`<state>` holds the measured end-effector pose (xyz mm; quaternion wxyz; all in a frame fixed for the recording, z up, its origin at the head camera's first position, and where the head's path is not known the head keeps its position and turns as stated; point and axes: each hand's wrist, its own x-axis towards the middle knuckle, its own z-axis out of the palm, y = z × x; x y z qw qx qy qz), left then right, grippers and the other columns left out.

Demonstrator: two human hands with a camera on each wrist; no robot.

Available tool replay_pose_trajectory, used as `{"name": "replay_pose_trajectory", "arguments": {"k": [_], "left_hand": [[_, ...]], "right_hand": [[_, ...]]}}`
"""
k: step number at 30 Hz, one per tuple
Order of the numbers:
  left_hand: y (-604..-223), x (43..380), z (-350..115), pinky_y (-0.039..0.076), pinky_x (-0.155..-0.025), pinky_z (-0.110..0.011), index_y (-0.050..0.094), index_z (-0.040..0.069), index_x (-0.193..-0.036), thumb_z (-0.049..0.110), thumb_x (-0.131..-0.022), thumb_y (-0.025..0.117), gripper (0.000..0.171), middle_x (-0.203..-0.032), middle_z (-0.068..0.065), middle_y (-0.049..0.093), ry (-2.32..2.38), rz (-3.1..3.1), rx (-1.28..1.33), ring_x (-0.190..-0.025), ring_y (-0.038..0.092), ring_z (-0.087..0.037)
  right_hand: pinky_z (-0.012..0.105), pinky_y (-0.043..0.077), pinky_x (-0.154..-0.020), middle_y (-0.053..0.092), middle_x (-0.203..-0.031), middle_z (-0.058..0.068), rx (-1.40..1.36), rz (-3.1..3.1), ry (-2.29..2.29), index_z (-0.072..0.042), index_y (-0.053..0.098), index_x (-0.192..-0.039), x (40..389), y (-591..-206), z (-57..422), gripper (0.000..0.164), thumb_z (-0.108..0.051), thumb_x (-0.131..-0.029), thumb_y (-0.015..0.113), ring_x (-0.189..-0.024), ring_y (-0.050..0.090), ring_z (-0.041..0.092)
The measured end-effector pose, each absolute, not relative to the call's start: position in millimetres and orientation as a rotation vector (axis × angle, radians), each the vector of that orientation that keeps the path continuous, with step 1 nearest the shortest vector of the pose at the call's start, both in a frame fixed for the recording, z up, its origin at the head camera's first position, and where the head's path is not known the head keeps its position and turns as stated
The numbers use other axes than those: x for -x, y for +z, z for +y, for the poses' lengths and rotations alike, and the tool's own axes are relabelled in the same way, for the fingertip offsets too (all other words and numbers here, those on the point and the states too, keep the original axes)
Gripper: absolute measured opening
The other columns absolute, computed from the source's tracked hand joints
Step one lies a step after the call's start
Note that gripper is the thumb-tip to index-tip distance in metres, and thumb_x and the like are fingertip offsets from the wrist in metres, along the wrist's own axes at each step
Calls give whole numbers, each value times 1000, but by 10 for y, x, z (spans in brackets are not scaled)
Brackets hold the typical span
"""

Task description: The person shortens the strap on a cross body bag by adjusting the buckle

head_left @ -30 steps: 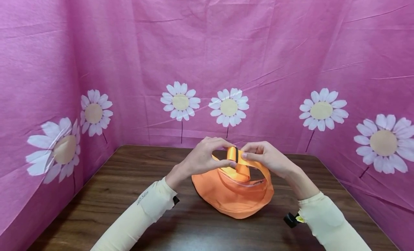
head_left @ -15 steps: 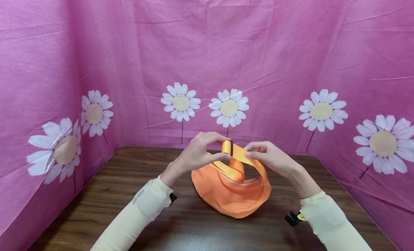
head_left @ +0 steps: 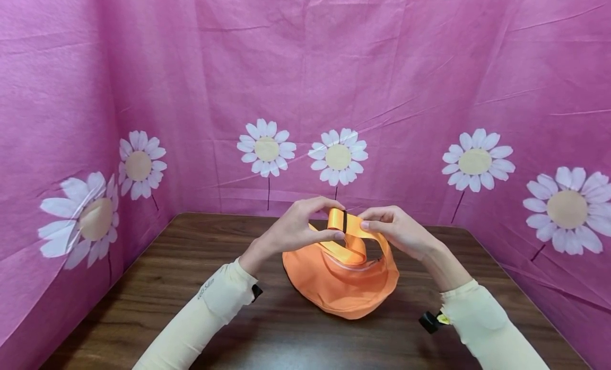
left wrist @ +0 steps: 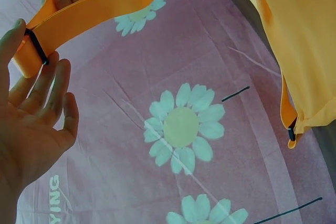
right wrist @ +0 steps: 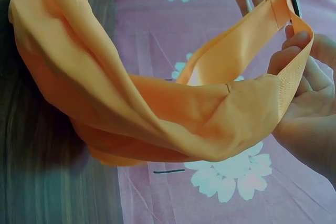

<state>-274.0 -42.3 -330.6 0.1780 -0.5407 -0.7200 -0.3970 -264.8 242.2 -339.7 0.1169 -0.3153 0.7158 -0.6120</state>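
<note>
An orange fabric bag [head_left: 339, 288] with a zipper rests on the wooden table, its orange strap [head_left: 355, 250] looped up above it. Between thumb and fingertips my left hand [head_left: 293, 227] pinches the black slider buckle [head_left: 345, 221] on the strap. Just right of the buckle, my right hand [head_left: 403, 229] pinches the strap between thumb and index finger. In the left wrist view the buckle [left wrist: 37, 46] sits between the thumb and fingers, with a folded strap end beyond it. In the right wrist view the curled fingers [right wrist: 286, 59] lie inside the strap loop.
Dark wood-grain table [head_left: 191, 285] extends around the bag. A pink curtain [head_left: 305, 84] printed with white daisies encloses the back and both sides. Black wrist-worn devices [head_left: 431, 322] poke out from the cream sleeves [head_left: 491, 327].
My left hand with the buckle has shifted slightly left and up since a second ago. A longer stretch of strap now shows between the buckle and my right hand.
</note>
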Motion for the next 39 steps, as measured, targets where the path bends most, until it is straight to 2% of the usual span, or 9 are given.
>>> {"name": "replay_pose_trajectory", "arguments": {"k": [5, 11, 18, 23, 28, 32, 39], "left_hand": [[-3331, 2714, -389, 47, -92, -29, 67, 12, -125, 33, -86, 85, 48, -110, 11, 67, -1015, -2051, 1531, -100, 62, -4], [-3323, 2675, -394, 41, -94, -36, 70, 17, -125, 39, -85, 84, 48, -117, 12, 68, -886, -2068, 1463, -109, 59, 0], [-3258, 2701, -455, 42, -95, -35, 70, 14, -126, 32, -84, 87, 49, -115, 10, 70, -888, -2010, 1455, -110, 61, -3], [-3201, 2715, -519, 43, -94, -34, 71, 12, -126, 33, -84, 86, 49, -116, 7, 71, -915, -1989, 1423, -111, 62, -5], [-3176, 2722, -551, 43, -92, -34, 70, 13, -126, 31, -84, 86, 49, -115, 9, 71, -969, -1973, 1427, -109, 62, -5], [-3192, 2736, -533, 48, -94, -36, 70, 11, -126, 26, -83, 88, 50, -114, 7, 71, -1054, -1958, 1475, -108, 63, -7], [-3252, 2737, -477, 47, -93, -35, 70, 13, -122, 28, -81, 90, 48, -111, 9, 70, -1082, -1960, 1497, -104, 63, -6]], "right_hand": [[38, 51, -92, 69, -110, 15, 918, 2142, -1765, 1, 71, -117, 2609, -3374, 2363, 22, -10, -100, 66, -106, 60, 25], [37, 51, -89, 69, -107, 15, 918, 2186, -1736, 0, 72, -115, 2595, -3362, 2339, 20, -12, -100, 67, -105, 60, 24], [40, 52, -92, 69, -110, 16, 969, 2042, -1784, 2, 68, -122, 2621, -3364, 2397, 23, -8, -102, 61, -104, 63, 25], [41, 51, -94, 68, -113, 16, 1014, 1950, -1801, 4, 66, -123, 2664, -3394, 2433, 24, -4, -103, 56, -106, 62, 26], [38, 52, -90, 69, -109, 14, 985, 1942, -1821, 2, 68, -119, 2688, -3421, 2435, 21, -1, -102, 56, -100, 63, 22], [36, 52, -89, 68, -105, 11, 979, 1949, -1838, 2, 69, -117, 2691, -3431, 2424, 20, 0, -102, 57, -98, 62, 21], [40, 52, -89, 69, -109, 14, 992, 1952, -1822, 1, 69, -119, 2674, -3432, 2390, 21, -2, -102, 58, -100, 63, 23]]}}
